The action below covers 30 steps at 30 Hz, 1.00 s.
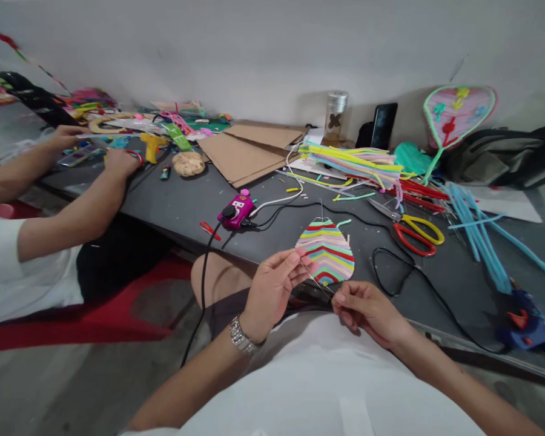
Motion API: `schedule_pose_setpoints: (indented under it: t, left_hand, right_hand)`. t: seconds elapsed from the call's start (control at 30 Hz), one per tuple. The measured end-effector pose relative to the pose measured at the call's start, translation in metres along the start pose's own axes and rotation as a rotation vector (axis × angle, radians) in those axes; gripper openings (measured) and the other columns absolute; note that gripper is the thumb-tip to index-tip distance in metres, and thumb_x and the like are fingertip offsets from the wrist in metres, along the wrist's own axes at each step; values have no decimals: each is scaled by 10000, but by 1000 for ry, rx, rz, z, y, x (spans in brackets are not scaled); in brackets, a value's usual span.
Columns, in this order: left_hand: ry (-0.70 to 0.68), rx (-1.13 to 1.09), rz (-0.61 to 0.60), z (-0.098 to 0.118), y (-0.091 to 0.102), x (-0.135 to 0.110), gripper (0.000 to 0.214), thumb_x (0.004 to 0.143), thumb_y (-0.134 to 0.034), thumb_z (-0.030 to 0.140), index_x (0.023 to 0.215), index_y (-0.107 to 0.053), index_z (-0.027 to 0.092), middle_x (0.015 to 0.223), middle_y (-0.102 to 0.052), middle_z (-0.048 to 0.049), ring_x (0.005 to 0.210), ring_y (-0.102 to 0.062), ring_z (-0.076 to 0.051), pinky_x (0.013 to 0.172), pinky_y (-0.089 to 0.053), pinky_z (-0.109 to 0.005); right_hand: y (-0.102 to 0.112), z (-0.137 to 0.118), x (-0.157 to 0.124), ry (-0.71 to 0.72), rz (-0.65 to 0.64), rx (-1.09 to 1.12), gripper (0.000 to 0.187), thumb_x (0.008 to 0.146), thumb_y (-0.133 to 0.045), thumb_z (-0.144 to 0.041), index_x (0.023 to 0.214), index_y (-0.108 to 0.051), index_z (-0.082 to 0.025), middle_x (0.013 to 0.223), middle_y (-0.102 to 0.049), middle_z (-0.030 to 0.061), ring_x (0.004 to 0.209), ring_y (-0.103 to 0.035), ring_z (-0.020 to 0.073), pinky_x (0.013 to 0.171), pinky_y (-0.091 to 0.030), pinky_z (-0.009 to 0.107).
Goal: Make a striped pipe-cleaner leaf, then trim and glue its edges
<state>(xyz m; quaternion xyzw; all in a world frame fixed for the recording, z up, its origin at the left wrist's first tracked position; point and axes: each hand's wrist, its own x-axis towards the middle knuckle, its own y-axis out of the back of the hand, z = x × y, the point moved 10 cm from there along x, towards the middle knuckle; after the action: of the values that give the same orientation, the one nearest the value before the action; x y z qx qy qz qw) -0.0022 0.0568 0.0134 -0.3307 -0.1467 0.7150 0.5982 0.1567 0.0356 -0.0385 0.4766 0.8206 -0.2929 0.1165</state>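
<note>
My left hand [275, 284] pinches the left edge of a leaf-shaped piece [327, 249] covered in striped, many-coloured pipe cleaners, held just above the near edge of the dark table [186, 203]. My right hand [367, 310] sits below and right of it, with fingertips closed on a thin wire [315, 280] that runs up toward the piece. A watch is on my left wrist.
Red and yellow scissors [415, 233] lie right of the piece, with a pile of pipe cleaners [354, 162], blue pipe cleaners [479, 233] and a blue glue gun [527, 324]. A purple plug adapter [236, 212] and black cables lie left. Another person's arms [72, 212] work at far left.
</note>
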Motion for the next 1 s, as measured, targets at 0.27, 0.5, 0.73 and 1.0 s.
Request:
schedule_pose_setpoints:
  t: [0.27, 0.5, 0.73, 1.0]
  left_hand:
    - [5, 14, -18, 2, -3, -3, 362, 681, -938, 393, 885, -763, 151, 794, -762, -20, 791, -768, -182, 775, -636, -313]
    - [-18, 24, -18, -1, 1, -3, 361, 698, -925, 401, 898, -763, 149, 821, -772, -39, 847, -781, -226, 810, -641, -358]
    - [-16, 4, -15, -6, 4, -3, 318, 717, -917, 385, 879, -771, 155, 832, -782, -35, 823, -781, -199, 799, -637, -317]
    - [-25, 1, 32, -2, 9, -1, 370, 681, -931, 406, 867, -717, 168, 773, -741, 8, 738, -759, -160, 738, -625, -281]
  right_hand:
    - [4, 2, 1, -15, 29, 9, 458, 710, -857, -538, 648, -582, -177, 520, -593, -32, 366, -409, 53, 335, -279, 190]
    - [5, 1, 0, -11, 45, 17, 466, 715, -848, -561, 648, -594, -176, 448, -538, -49, 347, -372, 51, 334, -242, 191]
    - [6, 1, 0, -16, 49, 10, 485, 703, -854, -578, 641, -590, -175, 436, -529, -51, 340, -366, 50, 331, -236, 190]
    - [-3, -3, -1, 24, -16, -3, 474, 698, -866, -571, 702, -614, -169, 579, -636, -27, 386, -468, 57, 354, -320, 181]
